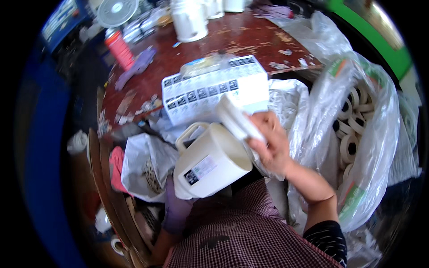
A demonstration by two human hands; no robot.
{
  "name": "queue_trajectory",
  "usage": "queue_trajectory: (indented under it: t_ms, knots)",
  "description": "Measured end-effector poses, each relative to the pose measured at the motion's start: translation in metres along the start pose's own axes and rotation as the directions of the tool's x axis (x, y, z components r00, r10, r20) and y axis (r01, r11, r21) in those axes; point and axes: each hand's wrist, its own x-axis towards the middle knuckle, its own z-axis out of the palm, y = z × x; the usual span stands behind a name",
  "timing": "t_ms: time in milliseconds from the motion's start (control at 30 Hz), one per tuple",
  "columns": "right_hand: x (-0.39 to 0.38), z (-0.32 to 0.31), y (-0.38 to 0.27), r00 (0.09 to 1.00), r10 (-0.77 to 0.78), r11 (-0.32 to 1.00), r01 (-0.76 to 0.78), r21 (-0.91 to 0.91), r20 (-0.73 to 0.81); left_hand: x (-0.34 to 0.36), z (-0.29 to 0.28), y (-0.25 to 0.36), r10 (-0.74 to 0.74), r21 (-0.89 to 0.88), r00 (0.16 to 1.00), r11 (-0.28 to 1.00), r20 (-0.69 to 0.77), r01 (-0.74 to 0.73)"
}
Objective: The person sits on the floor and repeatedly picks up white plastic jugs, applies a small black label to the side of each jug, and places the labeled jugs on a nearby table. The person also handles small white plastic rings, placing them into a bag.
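Observation:
A cream plastic jug (214,154) with a loop handle and a small label on its side is tilted in front of me, its open mouth facing right. My left hand (178,205), in a purple glove, holds it by the base; its fingers are mostly hidden behind the jug. My bare right hand (273,140) grips a round white lid (239,119) by its edge, just above the jug's mouth. The lid stands on edge, off the jug. Beyond them, a sheet of printed labels (214,89) lies at the near edge of the red table (156,58).
At right, a large clear plastic bag (384,129) holds many white rings (349,148). Beside it is a bag of clear parts (283,107). A white sack (138,165) stands at left. White jugs (190,22), a red spray can (119,49) and a purple glove (136,68) are on the table.

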Motion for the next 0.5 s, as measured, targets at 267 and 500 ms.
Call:
queue_trajectory:
  t_ms: [267, 500]
  knots:
    - [-0.034, 0.034, -0.033, 0.983, -0.158, 0.986, 0.152, 0.074, 0.09, -0.026, -0.004, 0.026, -0.112, -0.096, 0.992, 0.99, -0.052, 0.106]
    - [-0.033, 0.058, -0.048, 0.997, -0.029, 0.994, 0.037, 0.098, -0.076, -0.039, -0.023, 0.014, 0.208, 0.059, 0.856, 0.977, -0.473, -0.204]
